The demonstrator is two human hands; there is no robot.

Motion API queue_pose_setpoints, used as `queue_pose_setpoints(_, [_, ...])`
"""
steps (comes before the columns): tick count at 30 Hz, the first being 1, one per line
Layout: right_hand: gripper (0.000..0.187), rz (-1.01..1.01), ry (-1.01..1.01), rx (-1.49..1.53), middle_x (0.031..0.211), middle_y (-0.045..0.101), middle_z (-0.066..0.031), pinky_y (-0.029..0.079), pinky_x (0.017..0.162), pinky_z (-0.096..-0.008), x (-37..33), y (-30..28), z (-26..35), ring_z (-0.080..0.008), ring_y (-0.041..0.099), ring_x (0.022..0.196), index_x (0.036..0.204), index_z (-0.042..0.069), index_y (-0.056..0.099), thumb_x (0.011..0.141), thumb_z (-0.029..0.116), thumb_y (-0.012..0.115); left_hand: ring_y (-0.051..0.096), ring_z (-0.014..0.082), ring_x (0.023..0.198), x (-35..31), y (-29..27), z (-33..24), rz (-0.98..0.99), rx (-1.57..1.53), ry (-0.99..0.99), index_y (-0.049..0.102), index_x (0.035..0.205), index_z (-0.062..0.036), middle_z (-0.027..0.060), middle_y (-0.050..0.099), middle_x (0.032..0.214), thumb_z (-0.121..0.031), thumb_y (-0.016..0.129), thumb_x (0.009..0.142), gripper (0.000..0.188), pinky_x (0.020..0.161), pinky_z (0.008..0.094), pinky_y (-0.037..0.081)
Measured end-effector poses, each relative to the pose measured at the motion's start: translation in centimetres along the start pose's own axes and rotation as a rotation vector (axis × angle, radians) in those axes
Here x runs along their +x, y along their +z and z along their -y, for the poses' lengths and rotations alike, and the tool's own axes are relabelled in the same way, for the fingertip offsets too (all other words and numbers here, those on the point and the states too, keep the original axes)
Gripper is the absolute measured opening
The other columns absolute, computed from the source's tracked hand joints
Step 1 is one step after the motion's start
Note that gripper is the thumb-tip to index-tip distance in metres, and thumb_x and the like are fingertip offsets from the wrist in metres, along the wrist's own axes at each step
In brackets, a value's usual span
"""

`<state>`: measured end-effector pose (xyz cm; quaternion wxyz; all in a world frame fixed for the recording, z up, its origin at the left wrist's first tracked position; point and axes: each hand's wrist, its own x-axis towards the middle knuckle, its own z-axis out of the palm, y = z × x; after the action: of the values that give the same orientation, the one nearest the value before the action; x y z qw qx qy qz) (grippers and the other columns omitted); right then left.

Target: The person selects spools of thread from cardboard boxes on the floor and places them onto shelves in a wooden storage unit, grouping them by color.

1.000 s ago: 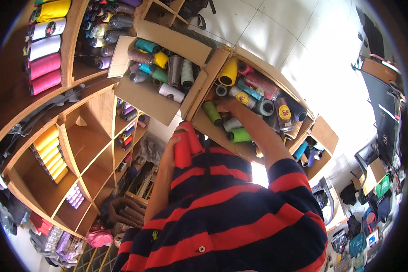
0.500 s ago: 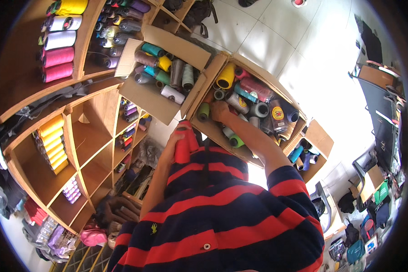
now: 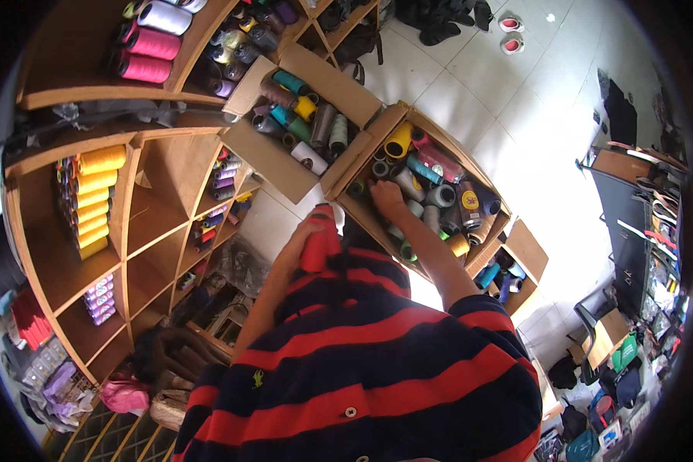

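My left hand (image 3: 303, 234) is closed around red thread spools (image 3: 320, 245), held upright in front of my striped shirt. Inside the open cardboard box (image 3: 408, 109), my right hand (image 3: 386, 196) reaches down among thread spools at its left side. Its fingers are curled, and whatever they grip is hidden. Around it lie a yellow spool (image 3: 399, 140), a teal spool (image 3: 423, 168), a grey spool (image 3: 441, 195) and a brown spool (image 3: 470, 205) with a label.
A second open carton (image 3: 273, 158) of mixed spools adjoins on the left. Wooden shelving (image 3: 158, 223) with yellow spools (image 3: 96, 202) and pink spools (image 3: 148, 55) lines the left side. Another carton (image 3: 527, 250) with spools stands to the right. Shoes (image 3: 511, 36) rest on the tiled floor.
The whole view has shifted, with shelves and boxes at changed places. My right hand stays inside the box, at its left side. My left hand still holds the red spools.
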<state>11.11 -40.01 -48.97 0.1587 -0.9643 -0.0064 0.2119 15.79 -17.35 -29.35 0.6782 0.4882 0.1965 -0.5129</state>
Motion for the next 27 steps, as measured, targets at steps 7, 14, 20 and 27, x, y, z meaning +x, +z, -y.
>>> queue_pose_setpoints(7, [0.02, -0.448, 0.109, 0.25, 0.086, 0.061, -0.0161, 0.051, 0.066, -0.0421, -4.9, -5.9, 1.7, -0.0338, 0.061, 0.078, 0.104, 0.006, 0.055, 0.085, 0.006, 0.051, 0.059, 0.0273, 0.097, -3.1, -4.6, -0.6, 0.033, -0.125, 0.151, 0.048, 0.118, -0.0053, 0.0162, 0.057, 0.11, -0.026, 0.056, 0.08, 0.044, 0.083, 0.0395, 0.052])
queue_pose_setpoints(14, [0.016, -0.739, 0.373, 1.133, 0.092, 0.052, -0.0053, 0.052, 0.067, -0.0306, -9.4, -12.9, 7.6, -0.0162, 0.049, 0.072, 0.103, 0.008, 0.051, 0.099, 0.022, 0.042, 0.057, 0.0358, 0.107, -9.7, -11.8, 1.0, 0.049, -0.288, 0.417, 0.048, 0.12, -0.0031, 0.0193, 0.05, 0.127, -0.031, 0.056, 0.08, 0.049, 0.089, 0.0488, 0.05])
queue_pose_setpoints(20, [0.036, -0.389, -0.001, 2.151, 0.101, 0.057, -0.0097, 0.055, 0.07, -0.0375, -10.8, -18.1, 19.4, -0.0248, 0.061, 0.09, 0.115, 0.011, 0.045, 0.096, 0.042, 0.045, 0.055, 0.0351, 0.109, -18.2, -17.4, 2.2, 0.163, -0.376, 0.621, 0.048, 0.12, -0.0046, 0.0152, 0.046, 0.13, -0.033, 0.057, 0.079, 0.051, 0.088, 0.0478, 0.05])
queue_pose_setpoints(27, [0.053, 0.379, -0.04, 1.995, 0.117, 0.056, -0.0179, 0.055, 0.059, -0.0361, -9.7, -18.6, 34.8, -0.0269, 0.063, 0.08, 0.132, 0.008, 0.035, 0.087, 0.021, 0.06, 0.055, 0.0394, 0.107, -27.1, -22.6, 6.5, 0.117, -0.522, 0.925, 0.05, 0.113, -0.0057, 0.0203, 0.043, 0.132, -0.037, 0.058, 0.079, 0.047, 0.086, 0.0537, 0.05])
